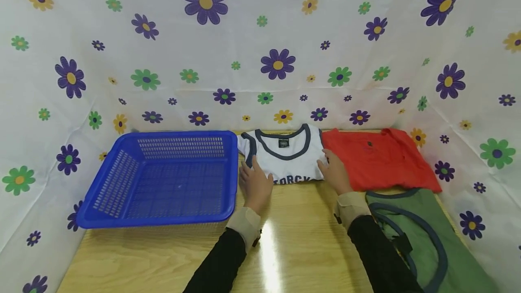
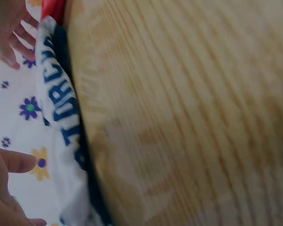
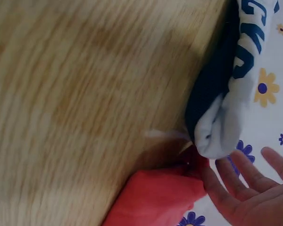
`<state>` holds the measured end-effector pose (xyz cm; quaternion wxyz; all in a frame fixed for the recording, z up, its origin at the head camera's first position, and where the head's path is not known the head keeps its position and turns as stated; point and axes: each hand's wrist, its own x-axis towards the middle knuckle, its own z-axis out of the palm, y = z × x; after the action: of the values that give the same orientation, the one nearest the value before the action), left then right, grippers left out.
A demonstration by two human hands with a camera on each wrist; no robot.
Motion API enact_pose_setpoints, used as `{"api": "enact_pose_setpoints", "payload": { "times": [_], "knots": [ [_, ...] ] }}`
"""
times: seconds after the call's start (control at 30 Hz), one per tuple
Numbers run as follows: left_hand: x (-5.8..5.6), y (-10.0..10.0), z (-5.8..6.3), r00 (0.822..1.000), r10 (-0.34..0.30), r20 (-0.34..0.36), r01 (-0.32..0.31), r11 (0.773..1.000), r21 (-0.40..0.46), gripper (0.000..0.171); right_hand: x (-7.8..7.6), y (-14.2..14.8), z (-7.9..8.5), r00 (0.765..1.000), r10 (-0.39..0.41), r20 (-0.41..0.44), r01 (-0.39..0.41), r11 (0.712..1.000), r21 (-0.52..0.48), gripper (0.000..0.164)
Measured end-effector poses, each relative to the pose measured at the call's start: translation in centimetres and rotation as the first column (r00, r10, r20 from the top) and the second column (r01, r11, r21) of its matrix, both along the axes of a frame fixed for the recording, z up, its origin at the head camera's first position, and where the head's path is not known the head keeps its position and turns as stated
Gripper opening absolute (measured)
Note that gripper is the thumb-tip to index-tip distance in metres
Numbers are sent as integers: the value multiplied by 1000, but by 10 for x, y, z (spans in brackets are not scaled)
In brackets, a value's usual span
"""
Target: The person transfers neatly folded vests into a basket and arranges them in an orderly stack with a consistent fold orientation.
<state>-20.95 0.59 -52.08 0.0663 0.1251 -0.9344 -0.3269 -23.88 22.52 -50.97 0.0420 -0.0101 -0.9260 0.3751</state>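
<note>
A folded white T-shirt (image 1: 285,157) with a dark neckband and dark lettering lies at the back of the table. My left hand (image 1: 257,186) is at its left side, fingers extended over the sleeve edge and thumb apart. At the opposite side, my right hand (image 1: 337,173) has its fingers spread along the shirt's edge, close to a folded red shirt (image 1: 374,157). The right wrist view shows the fingertips (image 3: 224,165) by the white shirt's folded end (image 3: 219,136). Neither hand's fingers curl round the cloth.
A blue plastic basket (image 1: 163,222) with nothing in it stands to the left, close to my left hand. A green garment (image 1: 439,229) with dark trim lies at the front right, under my right forearm in view. Flower-printed cloth (image 1: 244,35) surrounds the wooden table (image 1: 163,257).
</note>
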Motion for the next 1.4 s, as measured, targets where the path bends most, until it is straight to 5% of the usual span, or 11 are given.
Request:
{"api": "enact_pose_setpoints", "payload": {
  "times": [0.2, 0.4, 0.6, 1.0, 1.27, 1.4],
  "knots": [
    [-10, -5, -9, 989, 100, 112, -100, 995, -3, 66, -10, -7, -9, 995, -59, 80, 56, 998, 42, 54],
    [-7, -2, -8, 990, 123, 67, -121, 992, -45, 57, -14, -4, -14, 988, -54, 144, 44, 997, 69, 56],
    [9, -6, -8, 991, 133, -16, -133, 991, 5, 55, 1, -2, -13, 988, 13, 153, -23, 998, 62, 52],
    [53, -28, -13, 997, -7, 77, -6, 987, 161, 60, 48, 3, -7, 977, 103, 185, -114, 992, 48, 55],
    [85, -42, -10, 991, -122, 62, 111, 982, 153, 58, 75, 11, 0, 915, 182, 361, -156, 983, -100, 78],
    [89, -46, -9, 986, -140, 96, 127, 983, 133, 65, 78, 17, 0, 894, 182, 409, -144, 982, -120, 76]
  ]
}}
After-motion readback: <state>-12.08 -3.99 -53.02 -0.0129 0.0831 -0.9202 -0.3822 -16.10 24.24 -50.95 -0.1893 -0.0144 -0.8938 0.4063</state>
